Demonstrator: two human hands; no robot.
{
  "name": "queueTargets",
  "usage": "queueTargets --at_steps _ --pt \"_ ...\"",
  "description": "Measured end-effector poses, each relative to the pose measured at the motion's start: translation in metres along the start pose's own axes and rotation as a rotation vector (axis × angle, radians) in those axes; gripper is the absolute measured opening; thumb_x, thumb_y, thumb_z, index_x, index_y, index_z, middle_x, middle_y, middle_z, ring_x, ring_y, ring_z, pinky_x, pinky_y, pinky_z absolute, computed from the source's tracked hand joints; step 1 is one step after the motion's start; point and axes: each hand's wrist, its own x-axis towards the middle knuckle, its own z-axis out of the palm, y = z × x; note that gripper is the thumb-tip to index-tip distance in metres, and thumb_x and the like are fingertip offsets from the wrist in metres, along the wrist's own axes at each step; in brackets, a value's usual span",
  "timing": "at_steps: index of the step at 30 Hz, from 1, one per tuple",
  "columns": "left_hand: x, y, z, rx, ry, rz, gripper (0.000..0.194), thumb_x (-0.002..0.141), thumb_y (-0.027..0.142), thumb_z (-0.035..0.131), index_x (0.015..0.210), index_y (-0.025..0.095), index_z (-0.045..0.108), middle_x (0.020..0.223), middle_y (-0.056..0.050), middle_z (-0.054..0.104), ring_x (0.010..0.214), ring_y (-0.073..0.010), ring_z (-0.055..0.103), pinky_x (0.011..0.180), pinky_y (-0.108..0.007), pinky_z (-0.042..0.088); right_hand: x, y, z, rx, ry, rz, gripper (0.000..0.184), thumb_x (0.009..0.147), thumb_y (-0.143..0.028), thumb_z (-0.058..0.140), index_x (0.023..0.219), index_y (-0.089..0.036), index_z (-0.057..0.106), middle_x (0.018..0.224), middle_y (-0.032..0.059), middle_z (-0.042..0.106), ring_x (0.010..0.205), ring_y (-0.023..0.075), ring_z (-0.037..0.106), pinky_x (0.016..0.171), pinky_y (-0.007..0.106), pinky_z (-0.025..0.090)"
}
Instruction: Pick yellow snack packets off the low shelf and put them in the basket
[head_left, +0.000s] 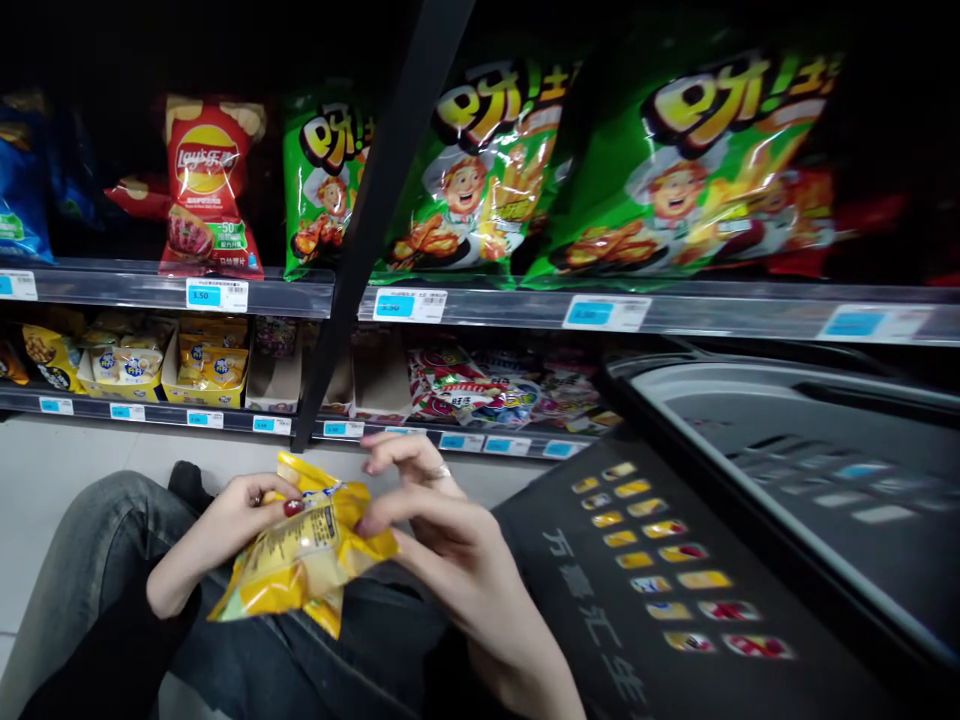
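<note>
Over my lap I hold yellow snack bags (292, 560), bunched together so that I cannot tell how many there are. My left hand (244, 520) grips them from the left, its thumb with a dark red nail pressed on top. On the right side my right hand (442, 530) pinches an edge of the yellow packaging between thumb and a finger, while another finger with a ring stretches away. Printed text shows on the upper face of one bag. Part of the bags' underside is hidden.
A lower shelf ahead carries an open box of yellow packets (210, 365) and a white-packet box (124, 365). Above stand green chip bags (472, 180) and a red Lay's bag (214, 190). A dark upright post (367, 200) divides the shelves. A large dark bin (600, 590) stands close on my right.
</note>
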Motion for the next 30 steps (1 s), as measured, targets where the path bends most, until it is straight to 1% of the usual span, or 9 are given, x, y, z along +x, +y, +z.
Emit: queueTargets --at_steps 5,9,13,16,18,22,24,27,30 --pt "0.005 -0.006 -0.005 0.200 0.093 0.095 0.034 0.078 0.047 0.053 0.079 0.016 0.068 0.085 -0.008 0.067 0.083 -0.0240 0.058 0.075 -0.030 0.041 0.002 0.000 0.009 -0.204 -0.074 0.042 0.016 0.088 -0.022 0.041 0.084 -0.023 0.056 0.078 0.0031 0.063 0.072 0.0161 0.059 0.068 0.025 0.043" --pt "-0.004 0.003 -0.009 0.160 -0.065 0.129 0.044 0.079 0.054 0.046 0.084 0.018 0.069 0.089 -0.007 0.068 0.085 -0.0234 0.058 0.079 -0.029 0.041 0.006 0.013 0.019 -0.433 -0.169 0.141 0.020 0.089 -0.023 0.038 0.083 -0.023 0.057 0.070 0.0011 0.062 0.063 0.0154 0.057 0.058 0.024 0.038" --pt "-0.011 0.001 0.003 0.020 -0.255 -0.052 0.043 0.062 0.043 0.071 0.095 0.016 0.064 0.091 -0.007 0.068 0.086 -0.0252 0.060 0.075 -0.031 0.045 0.011 0.025 0.034 -0.633 -0.262 0.234 0.020 0.090 -0.028 0.041 0.083 -0.024 0.059 0.063 0.0002 0.062 0.058 0.0172 0.058 0.053 0.025 0.033" --pt "-0.009 -0.007 0.015 -0.033 -0.169 -0.147 0.040 0.057 0.029 0.077 0.092 0.015 0.063 0.091 -0.007 0.069 0.086 -0.0249 0.061 0.074 -0.032 0.047 0.013 0.031 0.040 -0.756 -0.206 0.201 0.018 0.088 -0.027 0.045 0.082 -0.024 0.061 0.066 0.0030 0.064 0.062 0.0194 0.057 0.055 0.027 0.033" --pt "-0.003 -0.011 0.018 -0.110 -0.056 -0.167 0.036 0.057 0.027 0.077 0.087 0.014 0.063 0.087 -0.007 0.069 0.081 -0.0233 0.063 0.073 -0.031 0.048 0.013 0.036 0.041 -0.765 -0.054 0.159 0.013 0.083 -0.028 0.051 0.084 -0.023 0.063 0.080 0.0076 0.066 0.078 0.0243 0.057 0.067 0.032 0.039" --pt "0.007 -0.011 0.015 -0.299 0.193 -0.165 0.046 0.051 0.032 0.081 0.087 0.012 0.061 0.086 -0.009 0.070 0.079 -0.0231 0.065 0.076 -0.034 0.049 0.008 0.050 0.042 -0.403 0.329 0.425 0.063 0.063 -0.044 0.069 0.116 -0.016 0.050 0.120 0.0176 0.052 0.106 0.0333 0.050 0.089 0.050 0.038" --pt "0.007 -0.011 0.013 -0.322 0.259 -0.093 0.051 0.051 0.035 0.081 0.091 0.013 0.058 0.090 -0.010 0.070 0.082 -0.0243 0.065 0.078 -0.035 0.049 0.006 0.056 0.048 0.065 0.223 0.615 0.073 0.058 -0.049 0.071 0.118 -0.014 0.046 0.121 0.0181 0.053 0.105 0.0314 0.054 0.089 0.047 0.043" --pt "0.005 -0.015 0.014 -0.209 0.313 0.074 0.066 0.062 0.038 0.074 0.115 0.018 0.041 0.110 -0.012 0.063 0.094 -0.0240 0.062 0.083 -0.035 0.048 0.006 0.060 0.059 0.634 0.024 0.730 0.060 0.061 -0.044 0.072 0.109 -0.015 0.049 0.110 0.0143 0.063 0.097 0.0278 0.062 0.084 0.041 0.049" --pt "0.013 -0.016 0.005 0.155 0.334 0.172 0.076 0.077 0.042 0.060 0.134 0.019 0.015 0.131 -0.016 0.047 0.112 -0.0215 0.053 0.093 -0.032 0.042 0.009 0.065 0.064 0.734 0.163 0.788 0.057 0.053 -0.037 0.079 0.100 -0.016 0.054 0.101 0.0111 0.068 0.089 0.0287 0.066 0.077 0.039 0.053"
